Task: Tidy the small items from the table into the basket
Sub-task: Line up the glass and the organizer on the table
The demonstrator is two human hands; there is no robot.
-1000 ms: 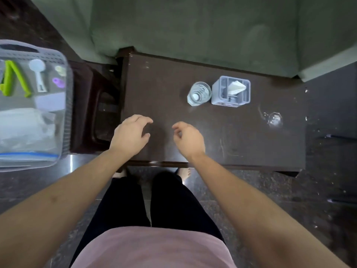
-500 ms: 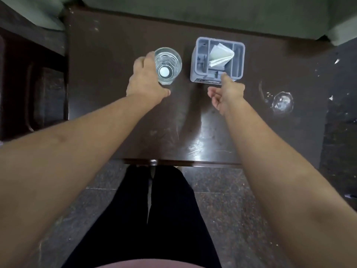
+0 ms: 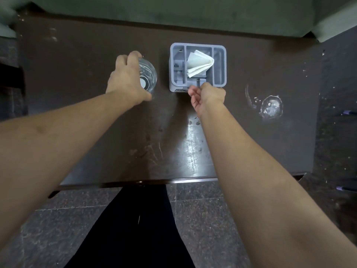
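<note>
Step in hand: pick-up of the last two items on the table (image 3: pixel 251 151). Basket not in view.

L hand (image 3: pixel 126 82): grip wrapped round the clear glass (image 3: pixel 148 77), fingers over the far rim, thumb at the near side. Grip closed on the glass; glass appears to sit upright on the table, lift not confirmed.

R hand (image 3: pixel 207 96): at the near wall of the grey organiser (image 3: pixel 198 67), which holds folded white paper (image 3: pixel 200 63) in its middle compartment. Fingers curl at the near rim; cannot tell if the grip has clamped or is just touching.

Glass and organiser stand near each other, not touching, at table centre-rear. White residue mark (image 3: pixel 271 108) to the R, well apart.

Next move, est.: confirm R grip on the organiser wall, lift both items straight up, keep organiser level so the paper stays in, carry to basket.
</note>
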